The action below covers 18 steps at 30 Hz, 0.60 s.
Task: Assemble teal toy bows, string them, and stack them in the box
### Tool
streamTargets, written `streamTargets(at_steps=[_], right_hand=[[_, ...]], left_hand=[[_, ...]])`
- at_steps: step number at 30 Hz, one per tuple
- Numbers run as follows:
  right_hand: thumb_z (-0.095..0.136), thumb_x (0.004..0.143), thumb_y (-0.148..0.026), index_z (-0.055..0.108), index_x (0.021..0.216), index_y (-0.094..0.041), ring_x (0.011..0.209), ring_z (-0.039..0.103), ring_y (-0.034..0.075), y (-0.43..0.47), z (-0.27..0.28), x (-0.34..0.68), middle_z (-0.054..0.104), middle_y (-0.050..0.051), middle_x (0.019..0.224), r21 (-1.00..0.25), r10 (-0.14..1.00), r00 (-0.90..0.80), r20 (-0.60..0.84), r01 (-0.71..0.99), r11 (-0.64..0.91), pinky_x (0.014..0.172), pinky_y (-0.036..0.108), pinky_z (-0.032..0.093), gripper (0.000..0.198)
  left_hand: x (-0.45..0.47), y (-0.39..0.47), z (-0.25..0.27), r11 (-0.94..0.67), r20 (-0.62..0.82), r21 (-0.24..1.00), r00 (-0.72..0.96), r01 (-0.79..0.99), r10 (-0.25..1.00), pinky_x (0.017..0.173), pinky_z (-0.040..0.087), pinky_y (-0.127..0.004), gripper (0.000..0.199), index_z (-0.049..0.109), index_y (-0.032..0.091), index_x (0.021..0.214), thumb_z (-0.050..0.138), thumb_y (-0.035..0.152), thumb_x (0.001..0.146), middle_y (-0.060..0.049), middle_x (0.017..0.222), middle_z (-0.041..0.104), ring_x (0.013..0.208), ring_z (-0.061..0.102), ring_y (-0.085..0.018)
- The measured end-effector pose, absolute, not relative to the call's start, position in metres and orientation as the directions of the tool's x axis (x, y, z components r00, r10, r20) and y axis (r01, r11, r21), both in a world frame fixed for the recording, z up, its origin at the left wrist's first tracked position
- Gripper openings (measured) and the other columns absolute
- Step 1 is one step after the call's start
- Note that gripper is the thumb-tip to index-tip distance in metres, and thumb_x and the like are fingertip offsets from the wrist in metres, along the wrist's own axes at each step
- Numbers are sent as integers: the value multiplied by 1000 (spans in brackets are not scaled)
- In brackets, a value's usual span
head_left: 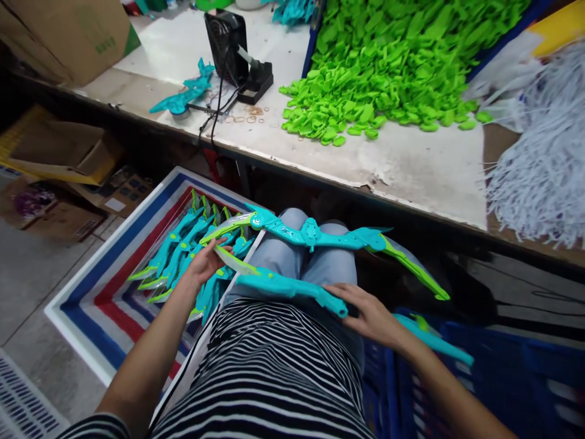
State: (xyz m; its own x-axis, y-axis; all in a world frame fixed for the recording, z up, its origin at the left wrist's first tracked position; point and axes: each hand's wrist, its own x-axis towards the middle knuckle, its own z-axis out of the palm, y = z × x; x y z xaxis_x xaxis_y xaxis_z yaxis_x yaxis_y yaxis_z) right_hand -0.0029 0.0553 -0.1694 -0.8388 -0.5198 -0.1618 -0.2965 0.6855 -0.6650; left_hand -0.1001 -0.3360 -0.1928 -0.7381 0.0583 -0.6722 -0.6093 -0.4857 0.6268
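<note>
A turquoise toy bow (pixel 311 233) with bright green curved tips lies across my knees. Nearer my body is a second turquoise piece (pixel 287 288), which looks like a toy bow half, with a green and clear curved limb. Its limb tip is at the fingers of my left hand (pixel 205 262), closed around it over the tray's edge. At the other end, my right hand (pixel 370 310) grips the turquoise part with fingers on top and thumb below. Several similar turquoise and green pieces (pixel 183 244) lie in rows in the striped-lined tray (pixel 82 299) on my left.
The workbench (pixel 402 164) ahead carries a heap of green parts (pixel 393 79), a small black fan (pixel 227 46), rubber bands (pixel 251 113), turquoise parts (pixel 185 94) and white strings (pixel 543 152). Another turquoise piece (pixel 439 344) rests over blue crates (pixel 507 366) at right. Cardboard boxes (pixel 68 39) stand left.
</note>
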Motion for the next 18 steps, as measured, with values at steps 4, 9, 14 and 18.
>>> streamTargets(at_steps=[4, 9, 14, 18], right_hand=[[48, 88, -43, 47, 136, -17, 78, 63, 20, 48, -160, -37, 69, 6, 91, -758, -445, -847, -291, -81, 648, 73, 31, 51, 54], [53, 86, -30, 60, 122, -16, 80, 62, 19, 25, -168, -67, 68, 7, 88, -629, -453, -863, -224, -227, 743, 76, 31, 48, 39], [52, 89, -31, 63, 117, -16, 103, 54, 26, 33, -171, -92, 63, 14, 106, -364, -306, -945, 116, -327, 872, 89, 41, 45, 33], [67, 77, -48, 47, 136, -17, 118, 44, 32, 37, -177, -118, 50, 19, 130, -280, -280, -952, 127, -305, 910, 97, 48, 38, 69]], left_hand=[[-89, -348, -194, -410, -653, 717, -749, -564, -113, 40, 36, -18, 29, 51, 17, 66, 62, 40, 81, 5, 42, 47, 36, 42, -8], [-59, -373, -195, -99, -687, 709, -654, -698, -316, 44, 41, -22, 30, 50, 18, 60, 66, 40, 73, 3, 46, 49, 42, 48, -11], [-59, -375, -195, 619, -103, 655, -863, -434, -495, 75, 52, -43, 33, 65, 20, 82, 62, 48, 67, -9, 87, 66, 89, 63, -31], [-72, -283, -187, 618, 103, 771, -988, 151, 113, 84, 52, -38, 41, 67, 21, 96, 53, 54, 78, -10, 100, 69, 93, 64, -26]])
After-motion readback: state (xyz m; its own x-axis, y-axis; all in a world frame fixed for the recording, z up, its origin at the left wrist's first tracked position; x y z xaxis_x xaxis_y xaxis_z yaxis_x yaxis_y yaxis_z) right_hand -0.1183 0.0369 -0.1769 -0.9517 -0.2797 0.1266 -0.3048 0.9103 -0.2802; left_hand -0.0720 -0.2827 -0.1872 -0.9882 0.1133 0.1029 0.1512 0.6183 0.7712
